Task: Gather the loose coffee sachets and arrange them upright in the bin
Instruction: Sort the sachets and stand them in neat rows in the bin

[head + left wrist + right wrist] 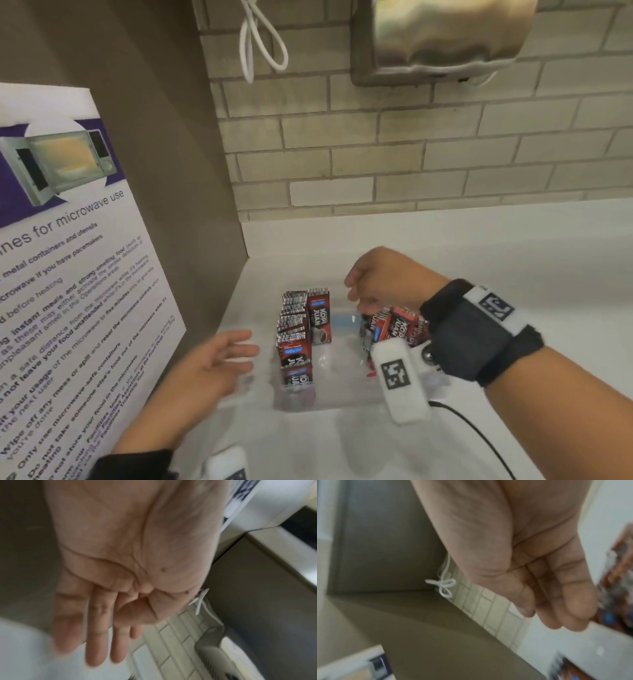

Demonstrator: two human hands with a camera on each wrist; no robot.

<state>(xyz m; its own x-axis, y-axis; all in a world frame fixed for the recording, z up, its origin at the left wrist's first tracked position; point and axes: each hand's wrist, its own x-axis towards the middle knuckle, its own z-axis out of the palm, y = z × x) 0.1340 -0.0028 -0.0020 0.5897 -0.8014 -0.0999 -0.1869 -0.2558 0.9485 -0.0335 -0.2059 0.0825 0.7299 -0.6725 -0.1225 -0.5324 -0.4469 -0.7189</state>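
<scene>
A clear plastic bin [337, 318] stands on the white counter. Along its left side, several red-and-black coffee sachets [296, 329] stand upright in rows. More sachets [394, 325] lean in a loose bunch at its right side. My right hand [356, 291] hovers over that bunch with relaxed fingers and nothing in it. In the right wrist view, my right hand [556, 608] is empty, and blurred sachets [618, 574] show beside it. My left hand [245, 356] is spread flat just left of the bin, blurred. The left wrist view shows that left hand [106, 635] with straight fingers and a bare palm.
A microwave-use poster [68, 274] hangs on a brown side panel [178, 171] close to the left. Behind the counter is a tiled wall [411, 154] with a metal dispenser [445, 34] and a looped white cord [260, 41]. White counter [513, 257] stretches right of the bin.
</scene>
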